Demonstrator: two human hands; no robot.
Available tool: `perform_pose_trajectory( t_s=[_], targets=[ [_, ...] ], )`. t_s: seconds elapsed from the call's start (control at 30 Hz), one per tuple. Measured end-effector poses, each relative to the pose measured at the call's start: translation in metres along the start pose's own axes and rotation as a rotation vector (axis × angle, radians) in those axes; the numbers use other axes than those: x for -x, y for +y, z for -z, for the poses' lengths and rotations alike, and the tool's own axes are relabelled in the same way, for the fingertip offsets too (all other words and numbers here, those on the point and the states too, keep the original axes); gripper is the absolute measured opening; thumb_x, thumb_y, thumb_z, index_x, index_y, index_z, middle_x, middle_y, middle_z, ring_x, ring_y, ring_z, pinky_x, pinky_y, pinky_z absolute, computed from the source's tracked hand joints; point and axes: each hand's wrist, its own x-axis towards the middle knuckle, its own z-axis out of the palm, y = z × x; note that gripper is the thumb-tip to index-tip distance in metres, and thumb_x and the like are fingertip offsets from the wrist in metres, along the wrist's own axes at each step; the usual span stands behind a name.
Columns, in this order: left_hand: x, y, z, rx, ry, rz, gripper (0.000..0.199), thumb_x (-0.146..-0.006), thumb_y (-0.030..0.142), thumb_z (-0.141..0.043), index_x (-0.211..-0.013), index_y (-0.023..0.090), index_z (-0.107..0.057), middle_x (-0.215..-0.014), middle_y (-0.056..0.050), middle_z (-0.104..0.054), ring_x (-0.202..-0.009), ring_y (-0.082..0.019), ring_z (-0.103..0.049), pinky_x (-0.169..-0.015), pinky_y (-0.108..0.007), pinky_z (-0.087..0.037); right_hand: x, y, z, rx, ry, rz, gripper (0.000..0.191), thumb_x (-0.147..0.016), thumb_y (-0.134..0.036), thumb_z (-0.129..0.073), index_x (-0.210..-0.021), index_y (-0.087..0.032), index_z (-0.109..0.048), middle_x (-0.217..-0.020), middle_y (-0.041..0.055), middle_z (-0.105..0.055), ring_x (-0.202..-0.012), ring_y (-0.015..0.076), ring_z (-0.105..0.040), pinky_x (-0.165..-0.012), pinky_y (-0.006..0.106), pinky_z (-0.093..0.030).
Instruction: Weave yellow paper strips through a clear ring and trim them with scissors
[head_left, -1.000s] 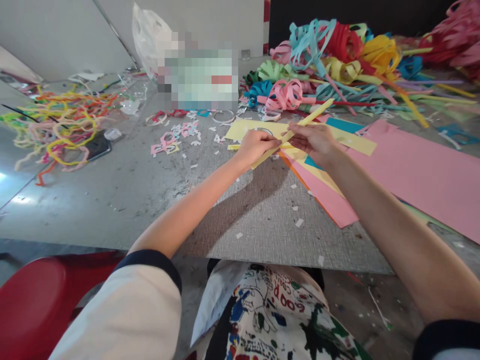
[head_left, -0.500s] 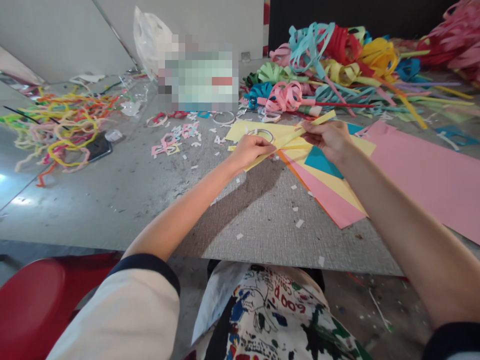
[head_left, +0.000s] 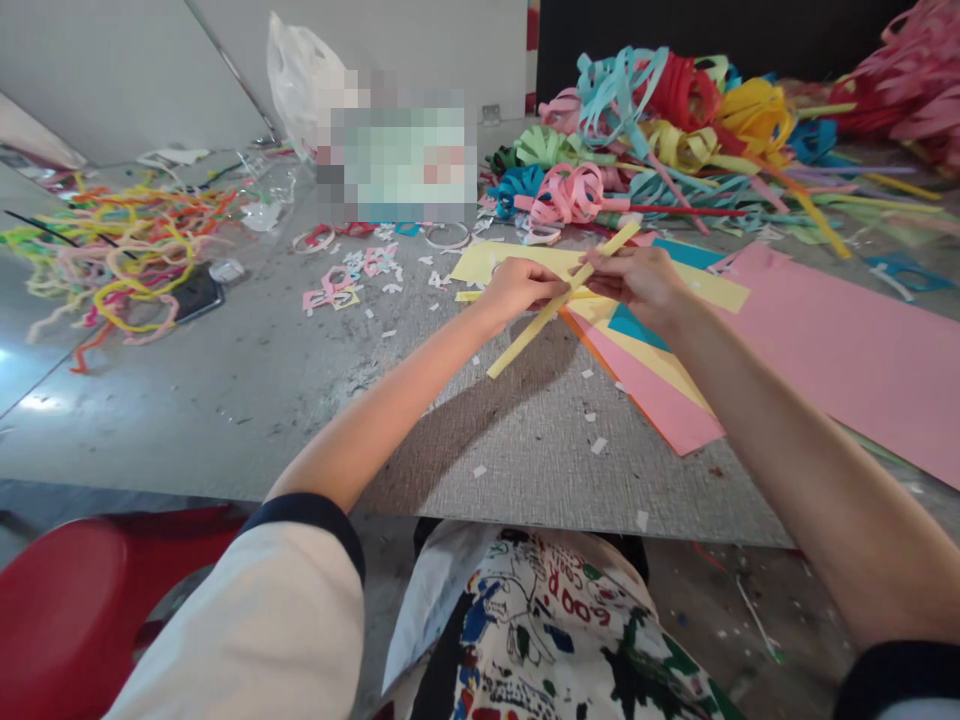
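A narrow yellow paper strip slants from lower left to upper right, held above the table by both hands. My left hand pinches it near its middle. Close beside it, my right hand is closed on the strip from the right, its fingertips almost meeting those of the left. Behind and below the hands lie a yellow sheet, a blue piece of paper and a pink sheet. A second yellow strip shows partly at the left hand's far side.
Coloured paper-strip bundles are heaped at the back right, beside a large pink sheet. Tangled pipe cleaners and a dark phone lie left. Small paper scraps dot the table. A red chair stands lower left.
The strip has tilted more steeply, its lower end swinging down. My right hand has moved left toward my left hand, which has shifted slightly right and covers the ring seen earlier.
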Motion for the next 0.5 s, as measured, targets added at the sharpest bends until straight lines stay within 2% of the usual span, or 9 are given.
perform_pose_trajectory(
  t_s=[0.1, 0.23, 0.4, 0.5],
  targets=[
    [-0.006, -0.002, -0.002, -0.050, 0.025, -0.034, 0.017, -0.084, 0.024, -0.086, -0.069, 0.017, -0.079, -0.070, -0.004, -0.072, -0.072, -0.014, -0.066, -0.076, -0.030, -0.052, 0.000, -0.005, 0.001, -0.030, -0.006, -0.017, 0.026, -0.105, -0.019, -0.070, -0.081, -0.018, -0.077, -0.082, 0.0063, -0.083, -0.078, 0.0131, -0.075, -0.077, 0.021, -0.063],
    [-0.008, -0.005, -0.002, -0.091, 0.008, -0.083, 0.015, -0.082, 0.026, -0.087, -0.071, 0.018, -0.081, -0.071, -0.004, -0.073, -0.070, -0.013, -0.064, -0.074, -0.029, -0.050, 0.000, -0.008, 0.004, -0.033, 0.023, -0.028, 0.026, -0.103, -0.014, -0.068, -0.079, -0.017, -0.078, -0.082, 0.0067, -0.083, -0.077, 0.0120, -0.073, -0.078, 0.022, -0.059],
    [-0.005, -0.010, -0.004, -0.067, 0.002, -0.062, 0.017, -0.080, 0.030, -0.087, -0.070, 0.018, -0.080, -0.070, -0.003, -0.071, -0.070, -0.014, -0.063, -0.072, -0.030, -0.050, -0.002, -0.013, 0.008, -0.075, 0.093, 0.020, 0.031, -0.106, -0.012, -0.064, -0.078, -0.016, -0.076, -0.085, 0.0085, -0.083, -0.072, 0.0105, -0.070, -0.081, 0.023, -0.056],
    [-0.004, -0.013, -0.004, -0.081, 0.007, -0.072, 0.020, -0.081, 0.032, -0.087, -0.069, 0.018, -0.080, -0.068, -0.002, -0.068, -0.070, -0.015, -0.063, -0.073, -0.031, -0.049, 0.001, -0.016, 0.009, -0.097, 0.075, 0.021, 0.031, -0.109, -0.021, -0.066, -0.079, -0.017, -0.074, -0.087, 0.0109, -0.083, -0.074, 0.0118, -0.072, -0.081, 0.024, -0.058]
  ],
)
